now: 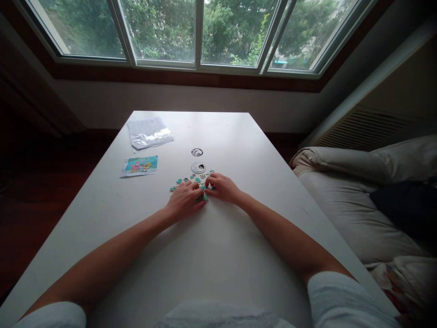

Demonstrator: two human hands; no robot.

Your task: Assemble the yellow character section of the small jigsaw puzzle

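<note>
Several small teal puzzle pieces [191,180] lie scattered near the middle of a white table [218,255]. My left hand [184,200] rests palm down on the near side of them, its fingers curled and pressing on pieces. My right hand [221,187] meets it from the right, fingertips pinched against a piece between the two hands. Which piece each hand holds is too small to make out. Both forearms stretch over the table.
A colourful picture card [139,166] lies at the left, a crinkled clear plastic bag [149,132] beyond it. Two round cable holes [197,160] sit behind the pieces. A cushioned sofa [368,200] stands at the right; windows [198,32] run along the far wall.
</note>
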